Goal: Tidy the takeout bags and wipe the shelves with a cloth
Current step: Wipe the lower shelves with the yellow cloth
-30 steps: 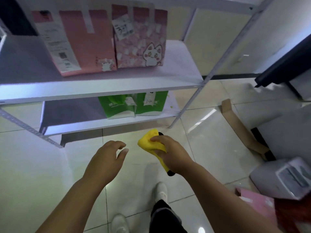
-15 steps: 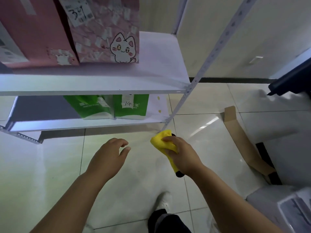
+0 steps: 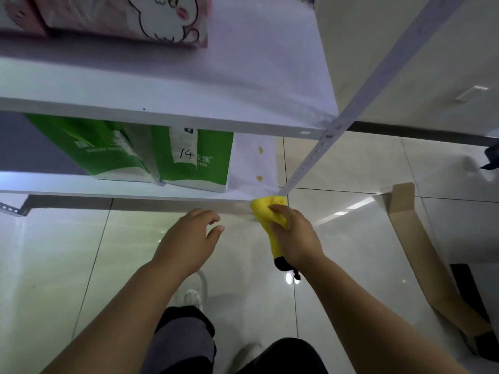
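Note:
My right hand (image 3: 295,234) grips a yellow cloth (image 3: 266,210) whose front end touches the front right corner of the bottom white shelf (image 3: 251,168). A black end of the cloth hangs below my wrist. My left hand (image 3: 189,240) hovers beside it above the floor, fingers loosely curled, holding nothing. Two green takeout bags (image 3: 199,160) stand on the bottom shelf, the right one marked 14. Two small yellow spots (image 3: 260,178) lie on that shelf right of the bags. A pink cat-print bag (image 3: 151,20) stands on the shelf above (image 3: 189,87).
A slanted perforated metal post (image 3: 348,112) runs down to the bottom shelf's right corner. A long flattened cardboard piece (image 3: 415,238) lies on the glossy tiled floor at the right. My legs and a white shoe (image 3: 193,295) show below.
I have moved closer and lower to the shelves. My right hand carried the yellow cloth forward to the bottom shelf's front right corner. My left hand stayed beside it.

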Tool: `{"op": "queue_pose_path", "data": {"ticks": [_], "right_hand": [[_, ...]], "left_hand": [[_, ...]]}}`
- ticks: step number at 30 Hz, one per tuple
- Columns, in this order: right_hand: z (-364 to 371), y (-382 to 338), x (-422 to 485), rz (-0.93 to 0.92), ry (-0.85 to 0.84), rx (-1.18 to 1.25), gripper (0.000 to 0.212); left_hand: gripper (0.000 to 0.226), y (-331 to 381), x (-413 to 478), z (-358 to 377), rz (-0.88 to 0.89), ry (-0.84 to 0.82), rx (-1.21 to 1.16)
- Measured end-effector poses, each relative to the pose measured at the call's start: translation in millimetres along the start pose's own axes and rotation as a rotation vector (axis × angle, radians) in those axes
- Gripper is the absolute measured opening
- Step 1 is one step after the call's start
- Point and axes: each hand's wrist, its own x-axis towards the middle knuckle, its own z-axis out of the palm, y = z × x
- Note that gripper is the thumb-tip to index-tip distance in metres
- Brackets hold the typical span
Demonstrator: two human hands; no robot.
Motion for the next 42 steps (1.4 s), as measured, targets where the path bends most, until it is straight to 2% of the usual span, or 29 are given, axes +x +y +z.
{"op": "queue_pose_path", "data": {"ticks": [7,10,13,17,20,25,33,36,42], "right_hand": [[77.7,32.2,98.1,-0.152,0.113,-0.165,0.041],[99.3,38.0,135.8,-0.166,0.213,-0.242,0.044],[114.2,40.6,174.9,-0.095,0.296,-0.395,0.049],[135.0,48.6,220.1,0.09,0.224,-0.484,0.052],[156.1,59.4,239.0,0.134,0.209,-0.513,0.058],[160.1,68.8,250.8,0.064,0.23,-0.506,0.061],[179.5,78.4,218.2,-0.27,0.217,-0.638,0.061],[171.8,70.1,230.0,-0.217,0.242,-0.6,0.058],[141.7,44.0,302.4,0.073,0.233,-0.456,0.051]], "left_hand": [[0.032,-67.8,92.5,84.9,0.094,0.018,0.13],[0.034,-89.4,125.4,108.1,0.162,0.056,0.214],[0.031,-102.5,147.8,123.8,0.214,0.114,0.219],[0.03,-106.4,167.0,142.5,0.303,0.092,0.273],[0.03,-105.0,175.3,156.9,0.335,0.026,0.336],[0.031,-113.6,180.0,167.1,0.308,-0.064,0.428],[0.035,-126.6,181.7,166.2,0.34,-0.09,0.431],[0.038,-133.5,180.2,162.9,0.355,-0.091,0.413],[0.042,-149.7,179.2,153.2,0.407,-0.028,0.396]]}}
